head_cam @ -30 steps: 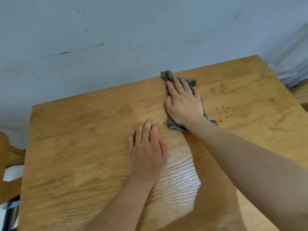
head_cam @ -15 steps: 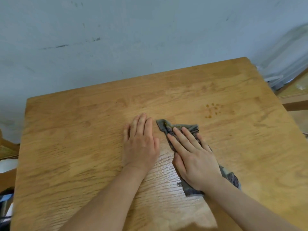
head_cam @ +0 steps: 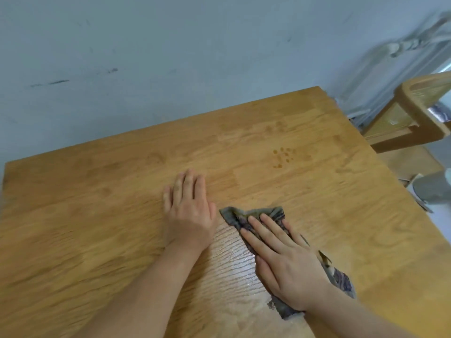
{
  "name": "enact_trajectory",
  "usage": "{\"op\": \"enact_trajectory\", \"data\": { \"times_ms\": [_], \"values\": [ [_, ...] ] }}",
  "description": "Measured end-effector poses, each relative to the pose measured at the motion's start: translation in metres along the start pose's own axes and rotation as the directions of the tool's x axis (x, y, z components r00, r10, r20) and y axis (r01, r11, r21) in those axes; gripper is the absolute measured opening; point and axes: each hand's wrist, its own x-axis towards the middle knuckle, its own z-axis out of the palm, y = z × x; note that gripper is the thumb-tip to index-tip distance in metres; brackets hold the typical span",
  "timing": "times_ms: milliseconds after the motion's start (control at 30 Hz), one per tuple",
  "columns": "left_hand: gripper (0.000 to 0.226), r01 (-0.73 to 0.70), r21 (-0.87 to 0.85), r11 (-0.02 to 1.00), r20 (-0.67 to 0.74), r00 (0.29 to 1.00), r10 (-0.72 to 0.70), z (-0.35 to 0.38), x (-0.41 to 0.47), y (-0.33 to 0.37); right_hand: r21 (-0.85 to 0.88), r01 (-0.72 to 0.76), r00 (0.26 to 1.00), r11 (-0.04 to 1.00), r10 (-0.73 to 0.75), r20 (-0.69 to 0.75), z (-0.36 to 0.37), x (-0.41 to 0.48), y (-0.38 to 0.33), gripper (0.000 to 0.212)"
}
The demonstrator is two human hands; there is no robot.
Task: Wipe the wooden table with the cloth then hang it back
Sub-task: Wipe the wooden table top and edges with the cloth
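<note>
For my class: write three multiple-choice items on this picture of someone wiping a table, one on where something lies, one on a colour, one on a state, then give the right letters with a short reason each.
1. Where do the small dark spots lie on the wooden table?
A. Under the left hand
B. Beyond the cloth, toward the wall
C. At the near left corner

2. What colour is the cloth?
A. Grey with a dark pattern
B. Bright red
C. Plain white

3. How is the right hand placed?
A. Raised clear of the table
B. Closed in a fist beside the cloth
C. Flat on the cloth, fingers spread

Answers: 1 B, the spots sit on bare wood farther from the person than the cloth. 2 A, grey fabric shows around the hand. 3 C, the palm presses the cloth down while the left hand rests flat on the wood.
</note>
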Motion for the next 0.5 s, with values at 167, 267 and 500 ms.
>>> {"op": "enact_trajectory", "data": {
  "times_ms": [167, 267, 500],
  "values": [
    [0.066, -0.006, 0.003, 1.0, -0.014, 1.0, 0.006, -0.002, 0.005, -0.001, 0.05, -0.072, 0.997, 0.996, 0.072, -0.001, -0.005, 0.025, 0.002, 0.055],
    [0.067, -0.011, -0.01, 1.0, -0.022, 1.0, 0.011, -0.001, 0.004, 0.002, 0.071, -0.209, 0.977, 0.975, 0.212, -0.037, -0.01, 0.079, 0.012, 0.056],
    [0.06, 0.017, 0.114, 0.993, 0.01, 1.0, -0.018, -0.007, 0.014, 0.005, 0.083, -0.214, 0.977, 0.973, 0.215, 0.005, -0.012, 0.139, 0.024, 0.06]
  ]
}}
